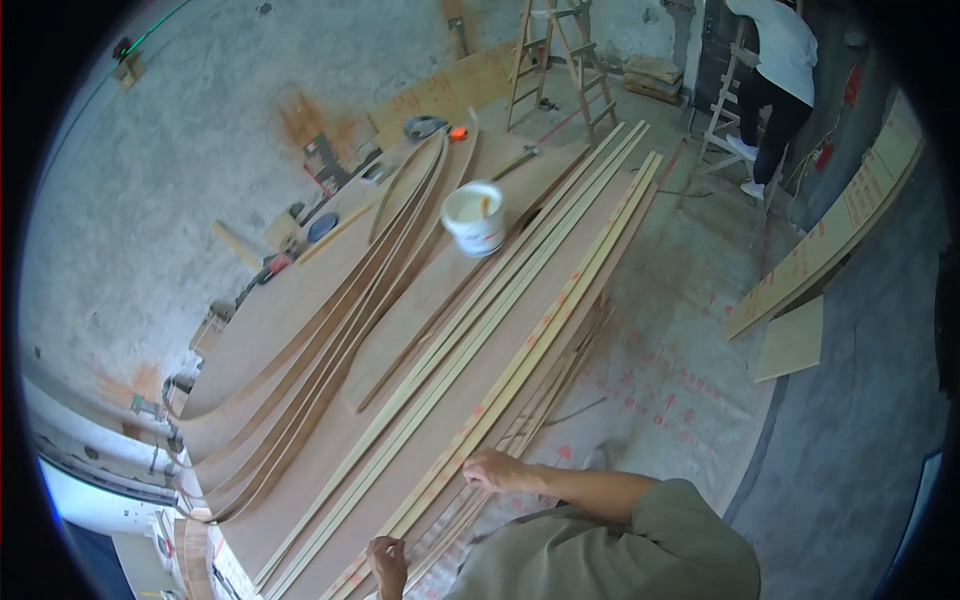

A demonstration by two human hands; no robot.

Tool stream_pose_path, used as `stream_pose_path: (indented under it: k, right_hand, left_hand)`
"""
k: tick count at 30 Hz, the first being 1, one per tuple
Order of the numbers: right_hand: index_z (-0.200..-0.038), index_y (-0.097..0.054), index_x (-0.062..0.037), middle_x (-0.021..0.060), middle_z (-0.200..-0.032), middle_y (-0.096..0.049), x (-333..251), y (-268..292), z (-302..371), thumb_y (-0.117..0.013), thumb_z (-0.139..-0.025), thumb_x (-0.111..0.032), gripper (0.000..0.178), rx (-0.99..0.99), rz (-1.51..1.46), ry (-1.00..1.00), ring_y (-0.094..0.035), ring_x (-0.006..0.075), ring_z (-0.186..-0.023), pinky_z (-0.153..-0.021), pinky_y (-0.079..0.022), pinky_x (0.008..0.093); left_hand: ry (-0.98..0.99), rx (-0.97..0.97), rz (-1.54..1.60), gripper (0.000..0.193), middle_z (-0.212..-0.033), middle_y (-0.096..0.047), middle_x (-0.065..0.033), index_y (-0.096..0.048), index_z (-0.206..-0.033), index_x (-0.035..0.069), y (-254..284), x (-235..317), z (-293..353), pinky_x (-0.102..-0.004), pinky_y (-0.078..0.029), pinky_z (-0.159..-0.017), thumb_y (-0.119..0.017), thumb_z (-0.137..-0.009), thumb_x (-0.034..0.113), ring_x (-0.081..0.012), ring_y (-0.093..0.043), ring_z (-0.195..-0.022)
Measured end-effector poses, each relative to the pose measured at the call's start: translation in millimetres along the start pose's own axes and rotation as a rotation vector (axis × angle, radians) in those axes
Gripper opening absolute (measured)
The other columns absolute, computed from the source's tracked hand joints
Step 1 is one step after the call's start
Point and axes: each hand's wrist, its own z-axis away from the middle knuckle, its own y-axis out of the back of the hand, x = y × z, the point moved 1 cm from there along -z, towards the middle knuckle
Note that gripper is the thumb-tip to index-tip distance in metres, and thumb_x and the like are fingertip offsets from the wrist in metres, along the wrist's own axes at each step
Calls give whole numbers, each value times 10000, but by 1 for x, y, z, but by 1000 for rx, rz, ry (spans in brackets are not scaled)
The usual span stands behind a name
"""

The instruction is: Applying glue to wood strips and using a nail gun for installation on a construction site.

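Observation:
Several long, pale wooden strips lie slanting across a large brown board work surface (300, 450). Nearest me is a pair of yellowish wooden strips (520, 365) with reddish marks. At its near edge my right hand (497, 470) is closed, its fingertips against the edge of a strip. Lower down, at the near end of the same pair, my left hand (388, 562) is closed, with bent fingers at the strip's edge. How far the fingers wrap around the wood is partly hidden. Beyond lie further pale strips (450, 350), side by side.
A white bucket (474, 222) with a stick in it stands on the board, beside curved brown strips (350, 300). Thin wood strips (560, 375) lie below the near edge. A stepladder (560, 60) stands behind; at far right, a person (775, 80) is at another ladder (725, 110).

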Motion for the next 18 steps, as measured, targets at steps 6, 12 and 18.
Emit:
stream_pose_path:
  k: [6,12,18]
  right_hand:
    - [-852,-642,-79,123,-783,-682,97,139,213,-625,-884,-304,228,-204,-57,-568,-653,351,-767,-689,-502,456]
    - [-812,-659,-41,122,-763,-699,144,273,363,-540,-973,-368,384,28,-193,-1098,-685,267,-737,-685,-514,403]
    - [-744,-654,1,106,-704,-670,187,329,391,-502,-1006,-343,458,508,-380,-1300,-653,192,-695,-685,-517,351]
  left_hand:
    - [-440,-328,211,138,-814,-685,-128,-690,-763,56,-148,185,-102,-436,-491,-730,-799,-749,140,-333,-652,-786]
    - [-526,-557,96,239,-751,-664,-162,-654,-733,25,-239,350,-230,-438,-490,-694,-733,-856,214,-347,-644,-737]
    - [-676,-825,369,221,-862,-705,-171,-717,-930,15,-353,518,-316,-440,-513,-732,-669,-902,229,-355,-662,-803]
